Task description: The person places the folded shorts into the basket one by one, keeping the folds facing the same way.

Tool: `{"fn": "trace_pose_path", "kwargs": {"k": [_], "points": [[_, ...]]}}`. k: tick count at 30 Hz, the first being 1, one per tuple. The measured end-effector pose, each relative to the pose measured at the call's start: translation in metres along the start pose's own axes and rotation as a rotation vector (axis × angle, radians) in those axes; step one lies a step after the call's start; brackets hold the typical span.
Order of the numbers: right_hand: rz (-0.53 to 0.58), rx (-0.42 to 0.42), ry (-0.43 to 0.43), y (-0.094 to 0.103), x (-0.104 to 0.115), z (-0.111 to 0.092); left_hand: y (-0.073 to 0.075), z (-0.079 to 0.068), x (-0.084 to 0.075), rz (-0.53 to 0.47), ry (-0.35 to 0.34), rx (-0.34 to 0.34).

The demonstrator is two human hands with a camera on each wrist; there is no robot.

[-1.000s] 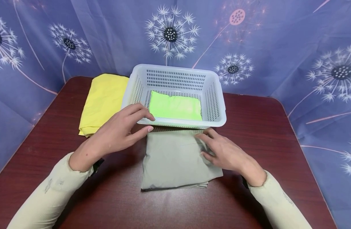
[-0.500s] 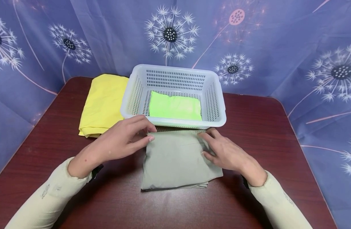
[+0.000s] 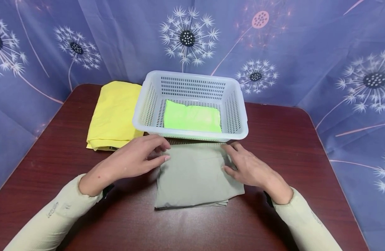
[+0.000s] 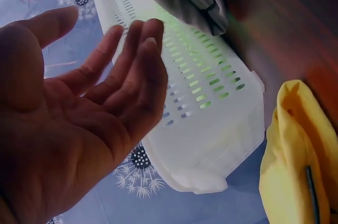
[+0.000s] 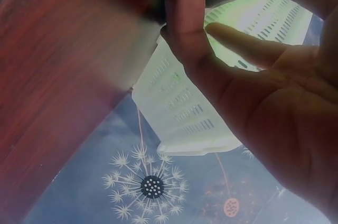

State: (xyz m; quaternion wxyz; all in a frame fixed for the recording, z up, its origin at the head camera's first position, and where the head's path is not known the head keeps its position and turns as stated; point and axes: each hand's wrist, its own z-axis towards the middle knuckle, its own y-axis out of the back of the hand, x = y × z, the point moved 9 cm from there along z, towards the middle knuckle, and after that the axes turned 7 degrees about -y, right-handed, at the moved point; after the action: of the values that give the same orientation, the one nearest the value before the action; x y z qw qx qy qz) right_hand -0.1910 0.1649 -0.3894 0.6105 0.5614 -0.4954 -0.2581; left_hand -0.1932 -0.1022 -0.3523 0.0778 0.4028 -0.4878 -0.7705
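Note:
A folded grey-green cloth (image 3: 192,174) lies on the table just in front of the white plastic basket (image 3: 239,134). My left hand (image 3: 133,157) is at its far left corner, fingers loosely bent; the left wrist view shows this hand (image 4: 90,92) with nothing in its palm. At the far right part of the cloth, my right hand (image 3: 252,165) touches it with thumb and fingers relaxed. The right wrist view has this hand's thumb (image 5: 187,18) against the cloth's dark underside. Inside the basket lies a bright green folded cloth (image 3: 192,118).
A folded yellow cloth (image 3: 114,115) sits left of the basket, close against its side. The dark red wooden table (image 3: 280,136) ends at a blue curtain (image 3: 123,38) with dandelion prints, behind and on both sides.
My left hand has moved down from the basket's front rim to the grey-green cloth's far left corner. My right hand has barely shifted, and the cloths and basket stay put.

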Motion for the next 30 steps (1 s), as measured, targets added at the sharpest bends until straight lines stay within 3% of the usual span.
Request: {"fn": "trace_pose_path", "kwargs": {"k": [13, 22, 30], "points": [[0.014, 0.036, -0.041, -0.003, -0.002, 0.002, -0.011, -0.005, 0.017, -0.007, 0.152, 0.056], [0.08, 0.057, -0.203, -0.004, -0.015, 0.006, -0.019, -0.015, 0.032, 0.002, 0.319, 0.134], [0.135, 0.079, -0.275, -0.006, -0.022, 0.01, -0.027, -0.015, 0.035, -0.028, 0.377, 0.173]]}}
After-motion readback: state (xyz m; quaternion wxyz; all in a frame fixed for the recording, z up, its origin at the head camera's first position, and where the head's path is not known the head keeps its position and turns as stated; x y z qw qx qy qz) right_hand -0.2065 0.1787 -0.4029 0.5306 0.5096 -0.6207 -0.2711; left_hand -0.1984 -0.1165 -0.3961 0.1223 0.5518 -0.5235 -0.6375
